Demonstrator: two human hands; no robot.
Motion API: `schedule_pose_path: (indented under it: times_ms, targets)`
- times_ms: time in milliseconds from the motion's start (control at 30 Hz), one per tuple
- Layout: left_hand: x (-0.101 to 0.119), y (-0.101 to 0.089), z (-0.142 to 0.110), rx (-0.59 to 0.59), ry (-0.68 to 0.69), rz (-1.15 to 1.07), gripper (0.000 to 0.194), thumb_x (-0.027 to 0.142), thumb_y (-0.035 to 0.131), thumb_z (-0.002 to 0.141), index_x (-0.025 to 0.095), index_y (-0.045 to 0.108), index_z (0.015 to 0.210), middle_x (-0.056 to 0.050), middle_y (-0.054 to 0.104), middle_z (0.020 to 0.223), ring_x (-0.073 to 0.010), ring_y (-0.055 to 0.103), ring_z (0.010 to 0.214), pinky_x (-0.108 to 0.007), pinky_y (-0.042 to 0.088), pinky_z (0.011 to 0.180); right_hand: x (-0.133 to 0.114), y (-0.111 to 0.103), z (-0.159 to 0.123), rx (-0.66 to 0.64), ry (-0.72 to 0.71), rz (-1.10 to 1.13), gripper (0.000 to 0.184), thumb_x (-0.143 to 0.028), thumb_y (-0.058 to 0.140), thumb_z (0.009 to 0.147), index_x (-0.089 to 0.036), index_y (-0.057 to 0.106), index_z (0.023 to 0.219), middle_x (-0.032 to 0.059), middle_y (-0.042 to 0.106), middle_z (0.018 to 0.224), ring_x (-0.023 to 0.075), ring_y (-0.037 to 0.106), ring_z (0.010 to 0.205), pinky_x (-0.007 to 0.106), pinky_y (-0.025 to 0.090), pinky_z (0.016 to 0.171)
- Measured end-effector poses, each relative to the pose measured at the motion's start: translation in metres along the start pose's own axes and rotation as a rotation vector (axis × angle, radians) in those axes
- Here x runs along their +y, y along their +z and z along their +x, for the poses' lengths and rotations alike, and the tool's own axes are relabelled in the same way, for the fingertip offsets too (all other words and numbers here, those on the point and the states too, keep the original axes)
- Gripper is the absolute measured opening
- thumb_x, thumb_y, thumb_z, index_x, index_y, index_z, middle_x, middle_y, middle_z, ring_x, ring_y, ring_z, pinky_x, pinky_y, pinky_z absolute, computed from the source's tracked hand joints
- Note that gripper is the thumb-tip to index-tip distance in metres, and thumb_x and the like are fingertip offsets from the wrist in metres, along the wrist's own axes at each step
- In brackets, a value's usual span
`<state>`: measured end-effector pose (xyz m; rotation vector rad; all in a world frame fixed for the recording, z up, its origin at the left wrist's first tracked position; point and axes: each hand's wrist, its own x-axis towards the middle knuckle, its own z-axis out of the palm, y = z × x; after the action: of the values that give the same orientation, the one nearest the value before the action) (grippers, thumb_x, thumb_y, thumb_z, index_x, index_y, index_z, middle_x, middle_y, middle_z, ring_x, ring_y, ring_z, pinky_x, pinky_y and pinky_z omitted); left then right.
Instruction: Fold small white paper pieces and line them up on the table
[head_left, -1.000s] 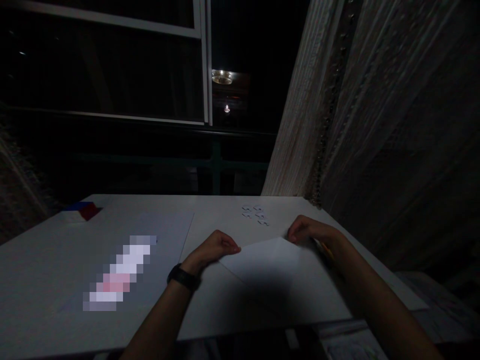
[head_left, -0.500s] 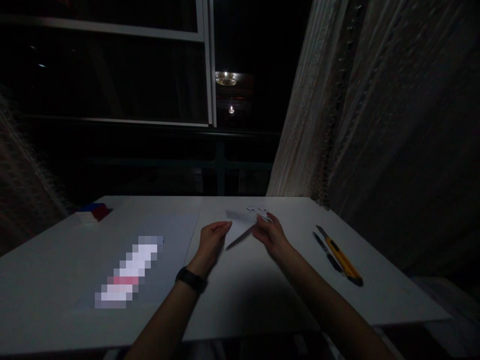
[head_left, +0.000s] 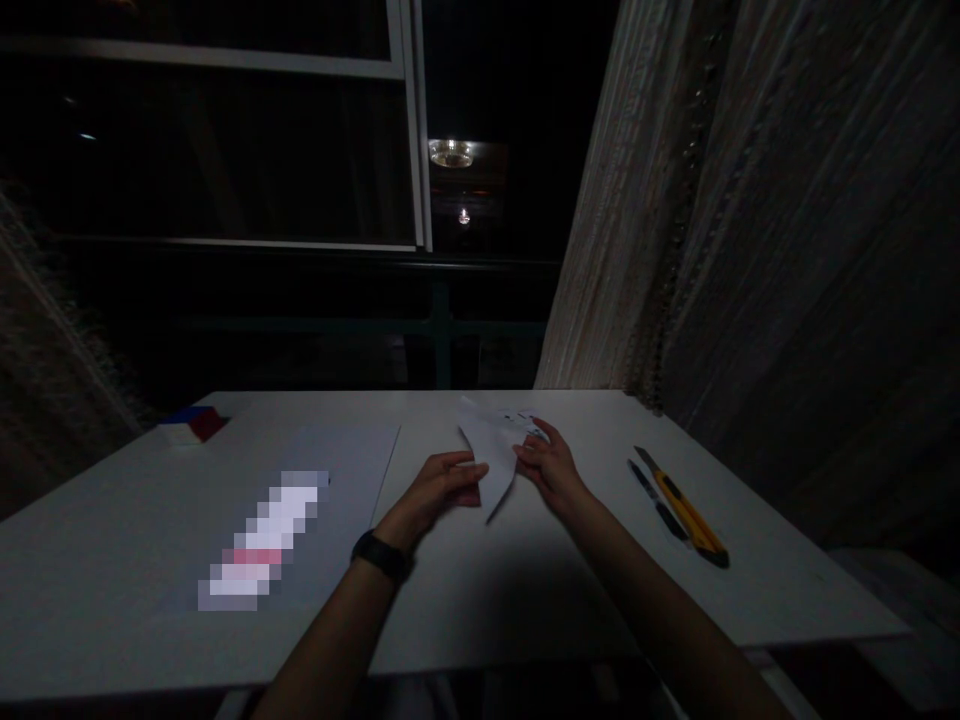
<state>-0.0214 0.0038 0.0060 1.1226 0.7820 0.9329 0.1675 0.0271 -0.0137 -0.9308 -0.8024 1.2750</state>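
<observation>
A folded white paper stands tilted above the middle of the white table, held between both hands. My left hand, with a black watch on its wrist, pinches the paper's left edge. My right hand grips the paper's right side with fingers closed. The light is dim, so fine details of the paper are hard to make out.
A yellow utility knife and a dark pen lie at the right of the table. A large white sheet lies at the left. A red and blue block sits at the far left corner. Curtains hang at the right, a dark window behind.
The paper has gone from lying flat on the table to being lifted and folded. Both hands moved together toward the table's middle, and the knife and pen came into view.
</observation>
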Motion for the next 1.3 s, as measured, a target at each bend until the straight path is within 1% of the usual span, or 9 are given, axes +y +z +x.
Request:
schedule_pose_path:
  times_ms: [167,333,400,533,633,733,867,1200,1300]
  targets:
    - [0.004,-0.013,0.004,0.127,0.042,-0.108,0.041,0.034,0.067,0.065,0.013,0.059,0.099,-0.011,0.064,0.091,-0.0193,0.064,0.069,-0.034,0.053,0.063,-0.006,-0.006,0.0,-0.107,-0.014,-0.07,0.077,-0.01,0.07,0.047,-0.03,0.04,0.115,-0.0031,0.061,0.08,0.0146,0.06,0.069,0.027,0.047,0.058]
    - [-0.001,-0.021,0.01,0.276,0.066,-0.117,0.032,0.029,0.07,0.061,0.01,0.06,0.086,-0.011,0.066,0.082,-0.0176,0.063,0.067,-0.031,0.053,0.062,-0.016,-0.013,-0.001,-0.351,0.099,-0.092,0.091,-0.006,0.069,0.046,-0.03,0.032,0.125,-0.0019,0.064,0.078,0.0134,0.059,0.061,0.025,0.045,0.054]
    - [-0.004,-0.022,0.011,0.307,0.079,-0.097,0.029,0.026,0.071,0.06,0.009,0.061,0.082,-0.01,0.066,0.078,-0.0164,0.062,0.065,-0.028,0.053,0.059,-0.019,-0.015,-0.001,-0.381,0.119,-0.093,0.09,-0.007,0.07,0.047,-0.029,0.032,0.126,-0.0026,0.063,0.074,0.0124,0.058,0.058,0.024,0.045,0.053]
    - [-0.008,-0.021,0.014,0.289,0.093,-0.063,0.029,0.025,0.072,0.058,0.006,0.063,0.078,-0.01,0.065,0.071,-0.0156,0.06,0.06,-0.026,0.051,0.055,-0.016,-0.017,-0.001,-0.34,0.148,-0.096,0.063,-0.021,0.07,0.058,-0.026,0.046,0.116,0.0006,0.063,0.082,0.0144,0.06,0.069,0.029,0.048,0.062]
    - [-0.009,-0.017,0.015,0.29,0.13,-0.026,0.032,0.027,0.073,0.057,0.006,0.063,0.079,-0.009,0.066,0.069,-0.015,0.06,0.057,-0.025,0.049,0.053,-0.009,-0.016,-0.002,-0.428,0.174,-0.201,0.046,-0.029,0.07,0.061,-0.02,0.056,0.103,0.0059,0.064,0.091,0.0186,0.061,0.076,0.032,0.048,0.068]
    - [-0.009,-0.015,0.014,0.258,0.144,0.011,0.035,0.031,0.072,0.059,0.006,0.063,0.081,-0.011,0.067,0.073,-0.0161,0.061,0.06,-0.026,0.05,0.055,-0.003,-0.012,-0.004,-0.484,0.117,-0.272,0.047,-0.028,0.074,0.055,-0.014,0.059,0.097,0.0083,0.065,0.092,0.0225,0.061,0.083,0.037,0.046,0.076]
    - [-0.007,-0.017,0.01,0.14,0.094,0.072,0.038,0.036,0.07,0.061,0.006,0.063,0.082,-0.013,0.067,0.078,-0.0172,0.063,0.063,-0.027,0.052,0.057,-0.001,-0.008,-0.005,-0.419,0.011,-0.262,0.052,-0.028,0.076,0.05,-0.014,0.061,0.098,0.0082,0.066,0.093,0.0227,0.06,0.086,0.038,0.043,0.083]
    - [-0.007,-0.024,0.012,0.096,-0.036,0.16,0.03,0.03,0.07,0.062,0.005,0.063,0.078,-0.014,0.067,0.067,-0.0161,0.063,0.055,-0.023,0.05,0.051,-0.004,-0.015,-0.001,-0.368,0.072,-0.269,0.043,-0.027,0.075,0.05,-0.011,0.064,0.088,0.0076,0.068,0.081,0.0209,0.062,0.073,0.034,0.045,0.072]
    - [-0.009,-0.025,0.013,0.115,-0.014,0.146,0.028,0.028,0.07,0.062,0.004,0.063,0.076,-0.014,0.067,0.066,-0.016,0.063,0.055,-0.023,0.051,0.051,-0.006,-0.015,-0.002,-0.424,0.103,-0.252,0.041,-0.024,0.075,0.05,-0.012,0.064,0.088,0.0075,0.068,0.083,0.0204,0.062,0.073,0.035,0.045,0.074]
